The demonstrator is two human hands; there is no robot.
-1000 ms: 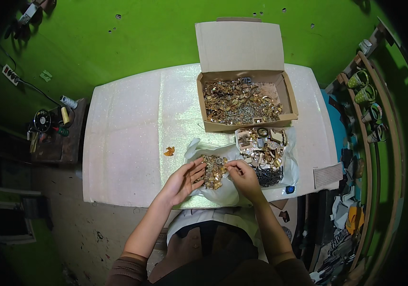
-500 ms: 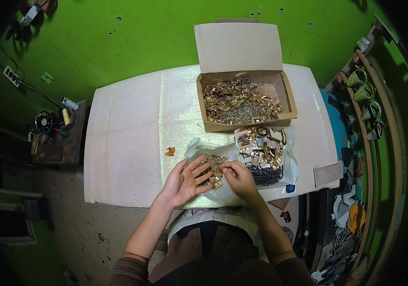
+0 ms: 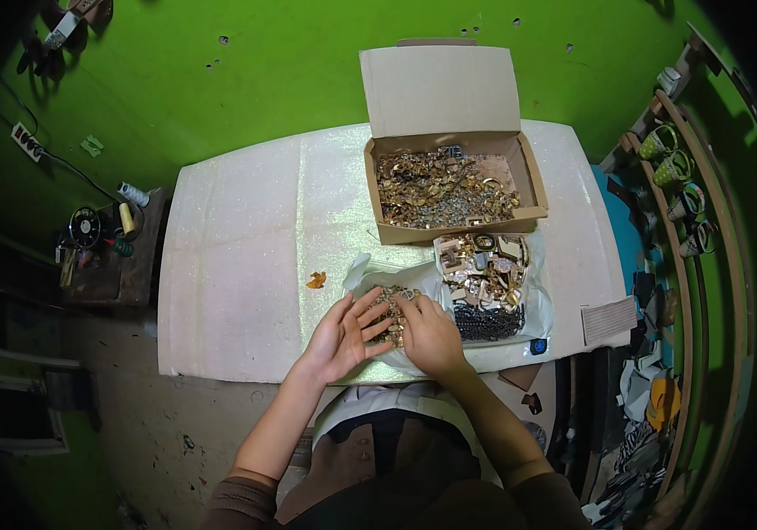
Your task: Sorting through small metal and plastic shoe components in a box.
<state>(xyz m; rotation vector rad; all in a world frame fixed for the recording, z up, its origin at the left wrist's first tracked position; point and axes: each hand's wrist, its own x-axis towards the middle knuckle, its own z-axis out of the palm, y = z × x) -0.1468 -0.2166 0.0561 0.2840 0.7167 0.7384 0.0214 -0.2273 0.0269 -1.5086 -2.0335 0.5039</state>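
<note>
Both hands rest side by side on a small heap of gold trinkets [image 3: 389, 311]: left hand [image 3: 344, 338] fingers spread flat, right hand [image 3: 429, 335] curled loosely over it, gripping nothing that I can see.

A bright green wall [image 3: 290, 79] filled the upper frame, marked by several small holes. A white power strip [image 3: 26, 141] was fixed at upper left. The white surface [image 3: 237, 256] stood centrally. A dark side stand [image 3: 117, 269] sat left; curved wooden racks [image 3: 705, 265] lined the right edge. The floor [image 3: 175, 424] was dusty grey concrete.
</note>
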